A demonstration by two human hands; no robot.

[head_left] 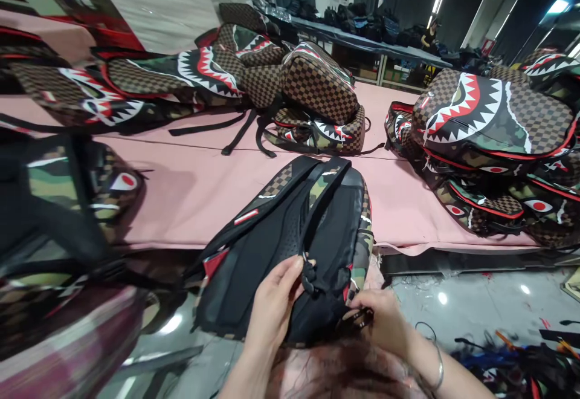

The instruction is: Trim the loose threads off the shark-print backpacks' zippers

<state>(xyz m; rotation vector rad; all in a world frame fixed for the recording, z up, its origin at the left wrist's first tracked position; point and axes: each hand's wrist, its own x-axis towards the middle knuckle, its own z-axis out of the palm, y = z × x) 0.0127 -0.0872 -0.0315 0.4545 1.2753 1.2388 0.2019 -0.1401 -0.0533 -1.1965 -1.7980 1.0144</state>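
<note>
Both hands [317,308] grip backpack [290,248] overhanging pink table [190,193] edge

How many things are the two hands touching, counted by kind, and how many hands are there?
Backpack, black back panel facing up, held by both hands: 1
Black strap buckle, at the left hand: 1
Hands, left and right hand: 2
Total: 4

Blurred backpacks [58,248] at left are cut off by the frame's edge.
</note>
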